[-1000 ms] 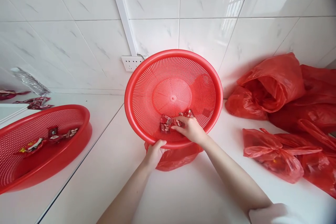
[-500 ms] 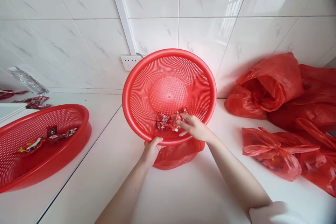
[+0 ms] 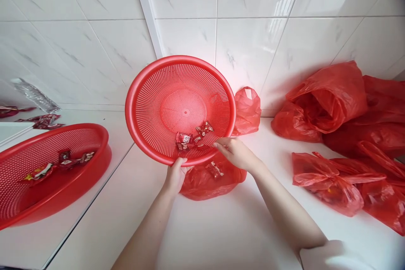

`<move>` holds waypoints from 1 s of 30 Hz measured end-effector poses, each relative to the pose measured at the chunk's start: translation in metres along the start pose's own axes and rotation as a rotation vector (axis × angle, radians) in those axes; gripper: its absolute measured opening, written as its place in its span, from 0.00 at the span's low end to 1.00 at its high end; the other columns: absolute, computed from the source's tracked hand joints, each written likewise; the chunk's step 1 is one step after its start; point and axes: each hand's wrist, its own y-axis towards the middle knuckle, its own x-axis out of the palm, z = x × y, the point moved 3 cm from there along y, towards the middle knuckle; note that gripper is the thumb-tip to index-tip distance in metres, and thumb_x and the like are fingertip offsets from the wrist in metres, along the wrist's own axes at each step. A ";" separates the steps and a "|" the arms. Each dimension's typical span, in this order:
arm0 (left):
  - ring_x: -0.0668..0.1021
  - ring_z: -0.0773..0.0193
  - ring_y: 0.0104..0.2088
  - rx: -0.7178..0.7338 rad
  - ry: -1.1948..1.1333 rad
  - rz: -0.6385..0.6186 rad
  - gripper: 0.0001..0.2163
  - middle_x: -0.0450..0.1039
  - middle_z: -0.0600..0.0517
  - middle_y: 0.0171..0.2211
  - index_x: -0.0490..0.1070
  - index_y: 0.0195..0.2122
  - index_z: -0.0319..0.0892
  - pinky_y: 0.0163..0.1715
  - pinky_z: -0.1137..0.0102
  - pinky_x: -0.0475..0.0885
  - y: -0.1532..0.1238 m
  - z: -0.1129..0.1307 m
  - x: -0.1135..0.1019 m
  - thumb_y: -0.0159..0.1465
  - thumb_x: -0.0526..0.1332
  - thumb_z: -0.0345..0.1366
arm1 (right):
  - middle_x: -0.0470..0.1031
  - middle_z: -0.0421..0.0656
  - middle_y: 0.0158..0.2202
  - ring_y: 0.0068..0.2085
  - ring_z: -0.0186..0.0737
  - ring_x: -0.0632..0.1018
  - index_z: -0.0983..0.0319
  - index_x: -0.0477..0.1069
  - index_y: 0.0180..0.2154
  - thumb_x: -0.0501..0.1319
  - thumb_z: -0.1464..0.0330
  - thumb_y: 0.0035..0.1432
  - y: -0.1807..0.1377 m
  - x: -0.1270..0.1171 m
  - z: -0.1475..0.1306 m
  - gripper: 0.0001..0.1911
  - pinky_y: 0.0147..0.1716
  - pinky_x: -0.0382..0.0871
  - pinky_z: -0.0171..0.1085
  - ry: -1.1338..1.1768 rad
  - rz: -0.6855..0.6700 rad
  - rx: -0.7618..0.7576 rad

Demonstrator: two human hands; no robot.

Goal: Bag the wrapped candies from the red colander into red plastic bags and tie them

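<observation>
Uniformly red basket (image 3: 183, 107) (finely perforated)

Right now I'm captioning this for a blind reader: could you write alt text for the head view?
A left hand holds a tilted red basket by its near rim, red packets inside, the right hand at its lower right edge. One packet shows against a red bag below. More bags lie right, another basket left.
</observation>
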 end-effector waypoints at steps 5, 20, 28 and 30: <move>0.78 0.50 0.49 -0.027 0.007 -0.069 0.18 0.79 0.47 0.44 0.74 0.46 0.39 0.49 0.57 0.73 -0.007 -0.009 0.008 0.52 0.64 0.30 | 0.72 0.54 0.55 0.55 0.49 0.74 0.62 0.66 0.57 0.57 0.59 0.65 0.003 0.020 0.002 0.23 0.54 0.67 0.47 -0.023 -0.088 -0.107; 0.81 0.49 0.42 0.005 0.011 0.027 0.06 0.79 0.47 0.31 0.76 0.30 0.36 0.46 0.56 0.75 0.000 -0.005 0.001 0.50 0.64 0.31 | 0.78 0.43 0.32 0.33 0.37 0.78 0.63 0.71 0.36 0.58 0.73 0.60 0.003 0.006 0.005 0.04 0.35 0.72 0.35 0.231 -0.048 -0.033; 0.81 0.49 0.43 -0.005 0.002 0.017 0.08 0.81 0.45 0.35 0.77 0.32 0.36 0.46 0.57 0.74 0.002 -0.003 -0.003 0.51 0.63 0.32 | 0.78 0.44 0.44 0.45 0.42 0.77 0.60 0.75 0.43 0.66 0.74 0.49 -0.061 0.050 -0.029 0.17 0.38 0.69 0.35 0.059 -0.871 -0.359; 0.81 0.50 0.42 -0.004 -0.001 0.006 0.05 0.80 0.45 0.34 0.75 0.28 0.36 0.45 0.57 0.75 0.003 -0.003 -0.004 0.51 0.63 0.31 | 0.76 0.46 0.46 0.47 0.44 0.75 0.60 0.74 0.43 0.65 0.78 0.47 -0.083 0.069 -0.024 0.19 0.40 0.68 0.37 -0.063 -0.909 -0.412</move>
